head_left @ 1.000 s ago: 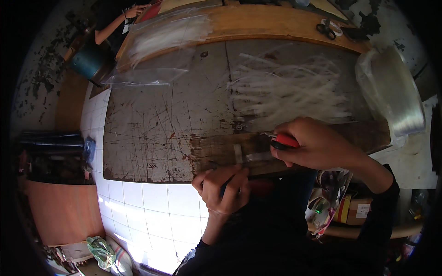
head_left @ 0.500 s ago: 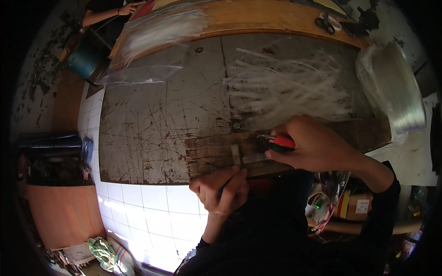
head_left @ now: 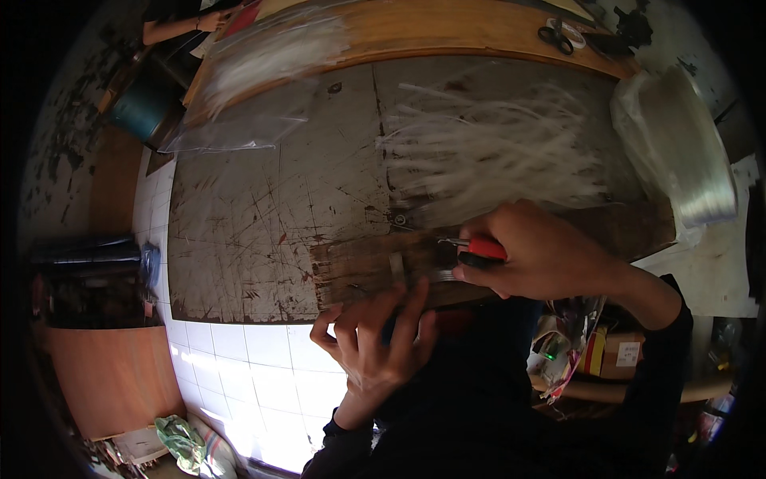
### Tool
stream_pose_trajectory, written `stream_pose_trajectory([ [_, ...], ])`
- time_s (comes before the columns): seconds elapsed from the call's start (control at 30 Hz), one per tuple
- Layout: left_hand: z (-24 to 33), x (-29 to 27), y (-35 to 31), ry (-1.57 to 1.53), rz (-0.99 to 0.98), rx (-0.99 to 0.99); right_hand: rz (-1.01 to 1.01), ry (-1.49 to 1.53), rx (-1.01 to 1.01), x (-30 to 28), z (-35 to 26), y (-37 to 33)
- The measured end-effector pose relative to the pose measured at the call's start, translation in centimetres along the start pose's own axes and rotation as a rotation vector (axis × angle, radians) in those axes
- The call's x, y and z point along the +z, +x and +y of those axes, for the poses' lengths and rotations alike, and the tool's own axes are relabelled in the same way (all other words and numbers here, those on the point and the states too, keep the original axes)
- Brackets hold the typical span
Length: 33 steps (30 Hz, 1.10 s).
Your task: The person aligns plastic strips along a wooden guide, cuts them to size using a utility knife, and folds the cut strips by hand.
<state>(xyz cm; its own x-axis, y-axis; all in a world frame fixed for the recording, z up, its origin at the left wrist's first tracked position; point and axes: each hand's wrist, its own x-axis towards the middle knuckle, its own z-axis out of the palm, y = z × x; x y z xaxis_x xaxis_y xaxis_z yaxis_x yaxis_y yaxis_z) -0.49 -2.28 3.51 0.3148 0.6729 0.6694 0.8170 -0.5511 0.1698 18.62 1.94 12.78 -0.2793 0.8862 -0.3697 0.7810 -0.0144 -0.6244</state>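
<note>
My right hand [head_left: 531,247] is closed round a small hand tool [head_left: 483,249] with a red and black handle and a thin metal tip pointing left; its exact kind cannot be made out. It is over a dark, worn wooden board [head_left: 351,271] along the near side of the bench. A pale, shiny piece [head_left: 441,275] lies on the board by my right fingertips. A short upright piece [head_left: 396,263] sits left of it. My left hand [head_left: 375,339] is at the board's near edge, fingers apart and bent, with no held thing visible.
Many clear plastic strips [head_left: 495,148] lie beyond the board on the scratched grey bench top [head_left: 231,231]. A wrapped clear roll [head_left: 678,148] stands at right. Scissors [head_left: 556,37] rest on the far wooden table [head_left: 447,32]. Another person's arm [head_left: 179,30] shows at far left.
My left hand has loosened and spread its fingers, drawing slightly down the board's near edge. My right hand, still round the tool, has shifted a little left in view.
</note>
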Motion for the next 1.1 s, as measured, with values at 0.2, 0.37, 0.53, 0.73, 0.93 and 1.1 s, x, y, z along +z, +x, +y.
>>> stream_pose_trajectory([
  [0.2,-1.3,-0.5,-0.1,0.136,-0.065,0.149,-0.111,0.066,0.165,-3.6,4.0,-4.1],
  [0.37,-1.3,0.1,-0.2,0.178,-0.049,0.212,0.015,0.12,0.201,-6.6,9.5,-10.3],
  [0.53,-1.2,0.1,0.0,0.241,-0.028,0.243,0.151,0.032,0.43,-8.2,13.7,-13.0],
  [0.73,-1.0,-0.4,0.5,0.322,-0.047,0.278,0.227,0.0,0.465,-7.6,14.9,-12.6],
  [0.93,-1.6,-0.2,0.4,0.368,-0.024,0.324,0.221,0.001,0.372,-7.6,15.2,-12.5],
  [1.1,-0.6,-0.5,1.5,0.356,-0.037,0.265,0.214,-0.047,0.422,-7.6,15.3,-12.4],
])
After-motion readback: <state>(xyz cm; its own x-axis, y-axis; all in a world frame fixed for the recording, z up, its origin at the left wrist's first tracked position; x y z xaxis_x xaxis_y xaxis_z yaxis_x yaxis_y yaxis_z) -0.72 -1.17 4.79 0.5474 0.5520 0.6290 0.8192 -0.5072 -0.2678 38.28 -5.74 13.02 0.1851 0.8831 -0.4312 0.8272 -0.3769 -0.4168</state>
